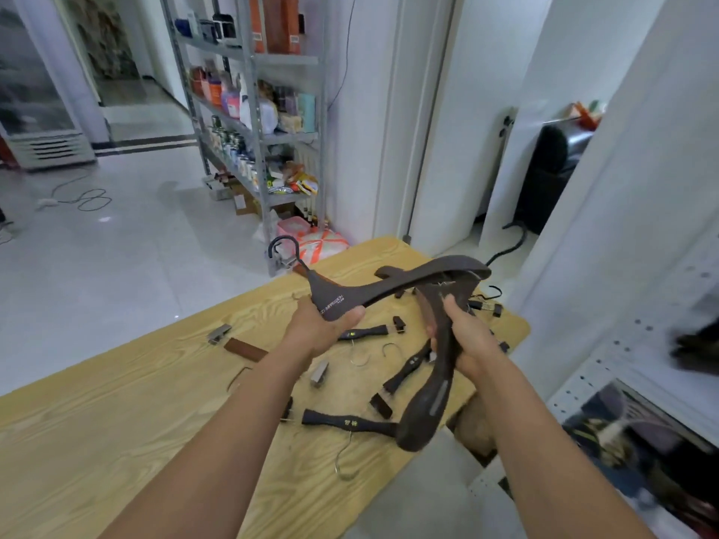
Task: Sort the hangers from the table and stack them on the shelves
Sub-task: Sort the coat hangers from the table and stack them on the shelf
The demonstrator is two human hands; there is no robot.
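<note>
Sorting looks barely under way: dark clip hangers (350, 424) and loose hooks (360, 359) lie scattered toward the right edge of the wooden tabletop (116, 422), their yellow marks too small to read. Above them the left hand (319, 328) grips the neck of a broad-shouldered brown coat hanger (389, 285) lettered "IMPRESSION". The right hand (467, 340) is wrapped round a second brown arm (428, 406), possibly another hanger. Neither has reached the white shelves (622, 363) at right, where blurred dark items (696, 344) sit. A stocked metal rack (256, 110) stands beyond.
</note>
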